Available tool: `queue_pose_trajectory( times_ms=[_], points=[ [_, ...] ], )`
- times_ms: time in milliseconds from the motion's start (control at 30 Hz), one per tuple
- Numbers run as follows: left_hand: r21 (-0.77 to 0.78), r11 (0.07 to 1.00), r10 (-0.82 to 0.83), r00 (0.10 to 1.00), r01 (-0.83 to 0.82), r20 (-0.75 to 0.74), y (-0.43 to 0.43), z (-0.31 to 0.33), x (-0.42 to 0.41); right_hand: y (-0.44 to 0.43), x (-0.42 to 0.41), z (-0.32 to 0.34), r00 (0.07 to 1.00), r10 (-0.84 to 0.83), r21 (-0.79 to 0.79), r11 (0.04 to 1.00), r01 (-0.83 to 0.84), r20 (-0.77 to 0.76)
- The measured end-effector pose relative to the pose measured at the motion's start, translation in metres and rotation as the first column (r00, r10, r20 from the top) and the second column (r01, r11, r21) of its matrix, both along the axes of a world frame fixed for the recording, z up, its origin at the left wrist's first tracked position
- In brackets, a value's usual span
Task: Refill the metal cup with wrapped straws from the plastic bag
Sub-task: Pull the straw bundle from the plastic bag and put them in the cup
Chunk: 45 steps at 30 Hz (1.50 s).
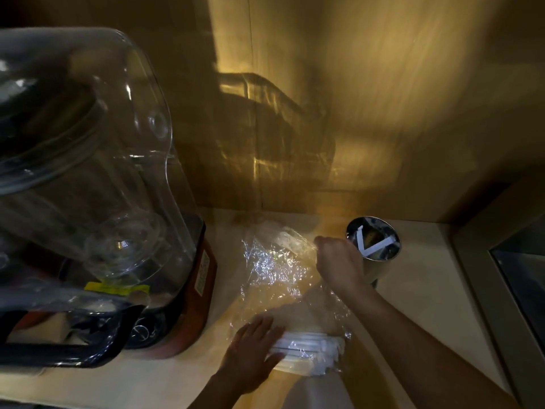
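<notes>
**Clear bag of straws held at both ends beside the cup**

The shiny round metal cup (374, 246) stands on the pale beige surface (427, 290) near the back wall, with two white wrapped straws (372, 245) crossed inside. Just left of it lies the crinkled clear plastic bag (280, 278), its bundle of white wrapped straws (309, 351) at the near end. The left hand (250, 355) rests flat on that bundle, fingers spread. The right hand (339, 262), closed, pinches the bag's far end. A clear-domed blender (97, 184) stands at left.
</notes>
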<state>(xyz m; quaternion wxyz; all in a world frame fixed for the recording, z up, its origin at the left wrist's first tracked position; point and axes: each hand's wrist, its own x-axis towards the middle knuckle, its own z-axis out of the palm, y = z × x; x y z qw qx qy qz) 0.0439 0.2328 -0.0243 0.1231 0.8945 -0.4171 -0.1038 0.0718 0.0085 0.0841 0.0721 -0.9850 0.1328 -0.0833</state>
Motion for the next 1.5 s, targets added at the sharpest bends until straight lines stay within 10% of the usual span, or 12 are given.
queue_pose_trajectory(
  times_ms=[233,400,733,1033,1133,1267,1400,1500],
  points=[
    [-0.449,0.893,0.049,0.999,-0.038,0.013,-0.046,0.12,0.049,-0.005,0.001,0.053,0.968,0.25,0.412,0.885,-0.216,-0.03],
    [-0.314,0.932,-0.126,0.974,0.181,0.189,-0.078,0.198,0.07,-0.004,-0.006,0.098,0.93,0.354,0.615,0.714,-0.335,0.096],
    [-0.445,0.895,0.007,1.0,-0.018,-0.025,-0.075,0.253,0.078,-0.013,-0.044,0.081,0.963,-0.002,0.904,0.343,-0.254,0.271],
    [-0.554,0.831,0.149,0.978,-0.042,0.149,-0.07,0.313,0.066,-0.008,-0.08,0.046,0.964,-0.134,0.931,0.319,-0.178,0.231],
    [-0.469,0.881,0.142,0.909,0.065,0.393,-0.07,0.322,0.058,-0.014,-0.081,0.051,0.947,-0.151,0.9,0.382,-0.208,0.283],
    [-0.105,0.866,-0.275,0.643,0.488,0.714,-0.092,0.322,0.03,-0.019,-0.077,0.068,0.926,-0.132,0.866,0.422,-0.27,0.353],
    [0.352,0.831,-0.556,0.6,0.431,0.576,-0.13,0.3,0.019,-0.025,-0.077,0.086,0.905,-0.109,0.833,0.448,-0.325,0.412],
    [0.391,0.848,-0.529,0.633,0.359,0.565,-0.143,0.296,0.031,-0.029,-0.08,0.096,0.903,-0.121,0.835,0.446,-0.322,0.413]
  ],
)
